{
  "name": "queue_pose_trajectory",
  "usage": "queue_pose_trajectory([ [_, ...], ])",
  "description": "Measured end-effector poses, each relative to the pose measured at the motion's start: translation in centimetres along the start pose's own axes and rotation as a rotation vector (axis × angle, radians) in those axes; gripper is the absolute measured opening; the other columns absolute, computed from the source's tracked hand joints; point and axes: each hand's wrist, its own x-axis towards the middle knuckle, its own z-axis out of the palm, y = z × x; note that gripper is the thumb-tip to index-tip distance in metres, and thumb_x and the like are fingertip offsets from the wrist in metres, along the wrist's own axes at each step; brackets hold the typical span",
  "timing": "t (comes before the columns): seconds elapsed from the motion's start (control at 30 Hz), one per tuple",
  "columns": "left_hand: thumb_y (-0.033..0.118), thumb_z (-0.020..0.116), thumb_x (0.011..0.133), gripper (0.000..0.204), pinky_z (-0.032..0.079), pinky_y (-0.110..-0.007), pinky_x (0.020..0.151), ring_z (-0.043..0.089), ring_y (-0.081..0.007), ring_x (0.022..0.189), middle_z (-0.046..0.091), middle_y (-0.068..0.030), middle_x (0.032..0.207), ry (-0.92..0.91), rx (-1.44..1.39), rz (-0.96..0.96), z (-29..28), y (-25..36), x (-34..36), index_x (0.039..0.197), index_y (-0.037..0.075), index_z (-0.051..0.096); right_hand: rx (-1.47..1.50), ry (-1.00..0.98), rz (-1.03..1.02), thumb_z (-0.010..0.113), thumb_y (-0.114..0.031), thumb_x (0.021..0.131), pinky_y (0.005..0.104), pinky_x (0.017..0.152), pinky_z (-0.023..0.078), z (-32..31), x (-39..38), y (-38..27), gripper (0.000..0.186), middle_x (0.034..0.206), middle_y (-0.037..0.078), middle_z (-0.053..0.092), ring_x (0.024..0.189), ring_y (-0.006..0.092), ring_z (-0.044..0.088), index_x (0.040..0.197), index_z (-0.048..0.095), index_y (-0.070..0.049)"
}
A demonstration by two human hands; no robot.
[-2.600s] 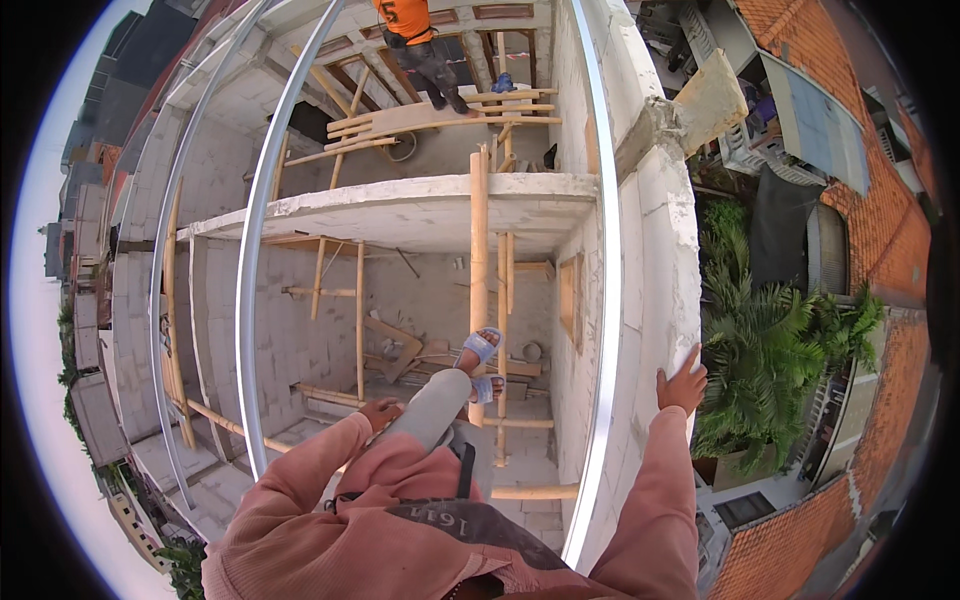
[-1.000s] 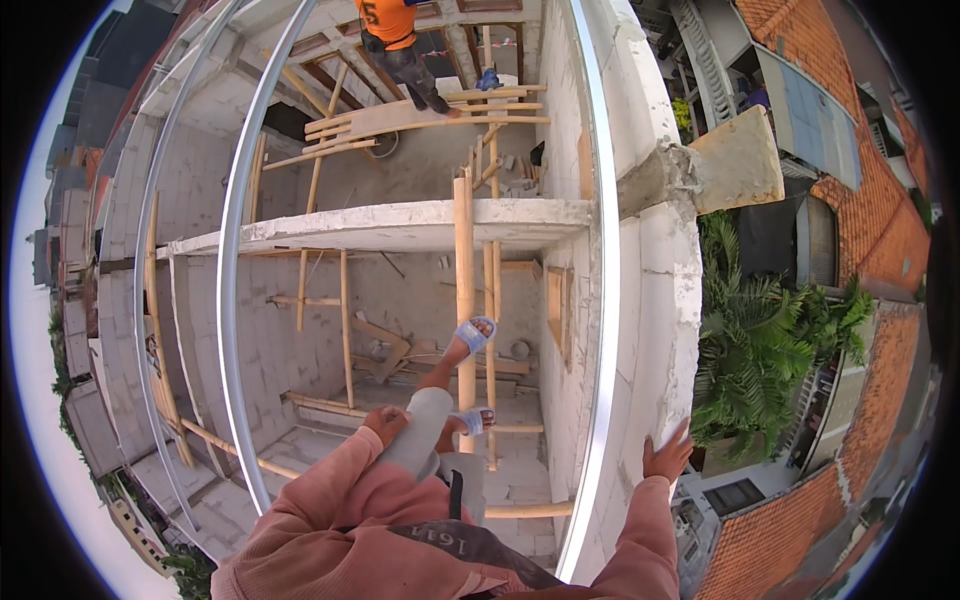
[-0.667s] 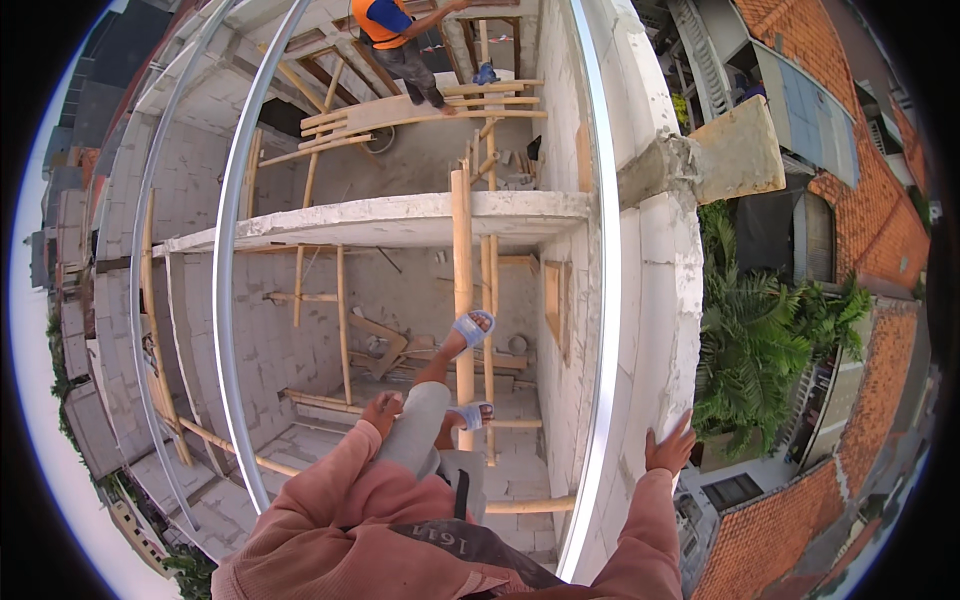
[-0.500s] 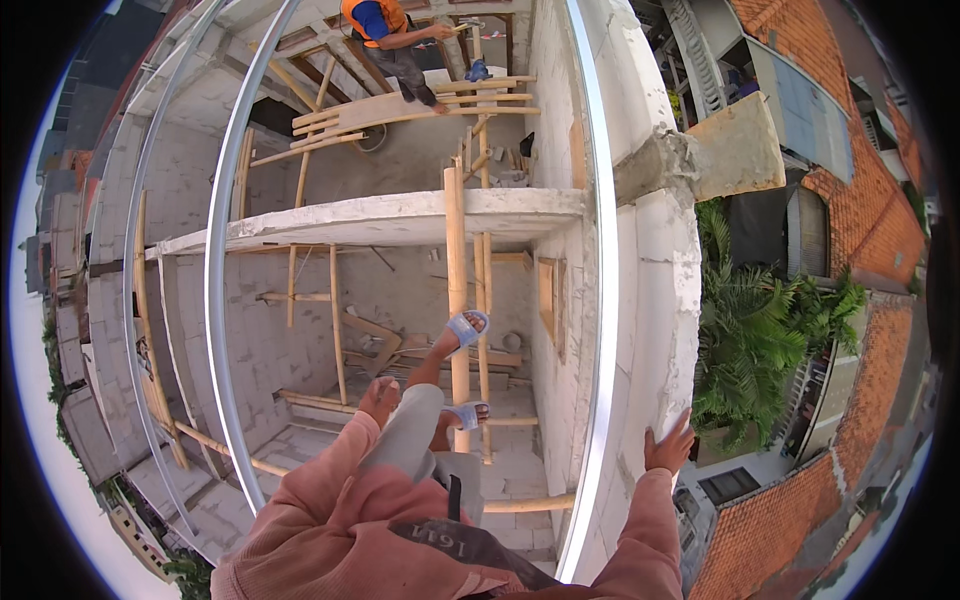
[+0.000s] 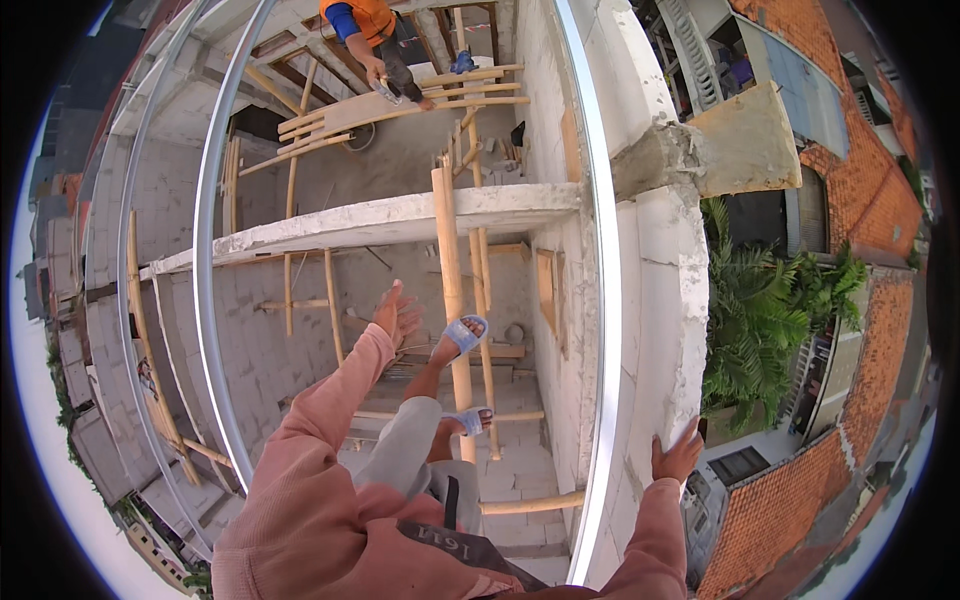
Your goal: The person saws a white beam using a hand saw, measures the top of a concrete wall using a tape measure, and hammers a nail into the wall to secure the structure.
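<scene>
My left hand (image 5: 402, 316) is stretched out ahead over the drop, fingers spread and holding nothing. Just right of it rises a bamboo pole (image 5: 448, 255), apart from the fingers. On the rough top of a white block wall (image 5: 655, 350) lies my right hand (image 5: 677, 456), its fingers extended at the outer edge. Between this hand and my legs runs a shiny metal channel (image 5: 606, 330). My feet, in blue-grey slide sandals (image 5: 465, 335), are beside the bamboo pole, high above the room below.
A concrete beam (image 5: 340, 226) crosses ahead. Beyond it, a co-worker in an orange vest (image 5: 368, 22) bends over bamboo and plank scaffolding (image 5: 370, 108). Two more metal channels (image 5: 205, 220) run along the left. Outside the wall are palms (image 5: 755, 330) and tiled roofs (image 5: 850, 230).
My left hand has lifted from near my knee and reached forward, opening out. My right hand stays on the wall top. The co-worker's arm has swung down and inward.
</scene>
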Motion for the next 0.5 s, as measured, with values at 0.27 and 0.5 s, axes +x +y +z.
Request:
queue_pose_trajectory([
  [0.27,0.064,0.062,0.086,0.096,0.047,-0.049,0.100,0.053,-0.0362,0.125,0.042,-0.0192,0.144,-0.014,-0.162,0.238,6.6,12.1,13.5,0.153,0.010,0.020,-0.026,-0.046,0.044,0.079,-0.034,0.073,0.0539,0.104,0.037,0.9,-0.1,-0.2,0.109,0.135,0.026,0.039,0.125,0.0449,0.040,0.157,0.014,-0.011],
  [0.5,0.065,0.076,0.073,0.106,0.048,-0.051,0.095,0.052,-0.0352,0.120,0.041,-0.0183,0.140,0.327,0.049,0.435,7.8,20.4,25.3,0.148,0.009,0.026,0.052,-0.057,0.068,0.079,-0.032,0.075,0.0560,0.103,0.036,0.6,0.2,0.0,0.107,0.134,0.028,0.039,0.126,0.0485,0.039,0.157,0.014,-0.009],
])
